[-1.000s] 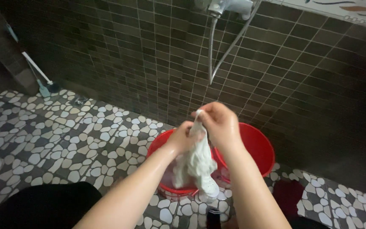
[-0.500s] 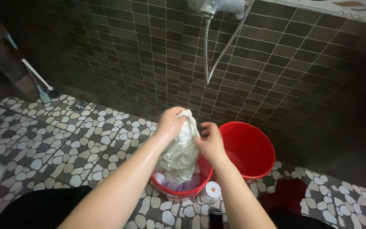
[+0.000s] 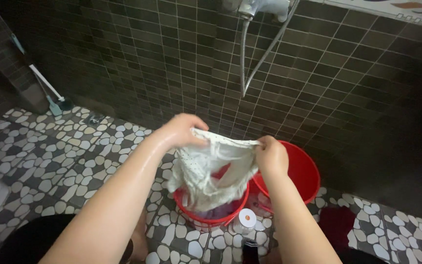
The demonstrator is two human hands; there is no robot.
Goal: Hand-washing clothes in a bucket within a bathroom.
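My left hand and my right hand each grip an upper edge of a wet white garment with small dots. They hold it spread open between them, above a small red basin. The garment hangs down into the basin, where some purple cloth lies. Both forearms are wet.
A larger red bucket stands behind the basin against the dark tiled wall. A clear bottle with a white cap sits beside the basin. A shower hose hangs above. A brush with a white handle leans at far left. Dark red cloth lies on the pebble-tile floor.
The garment was bunched between my hands close together. My hands have moved apart, left one up and left, right one to the right, spreading the garment open.
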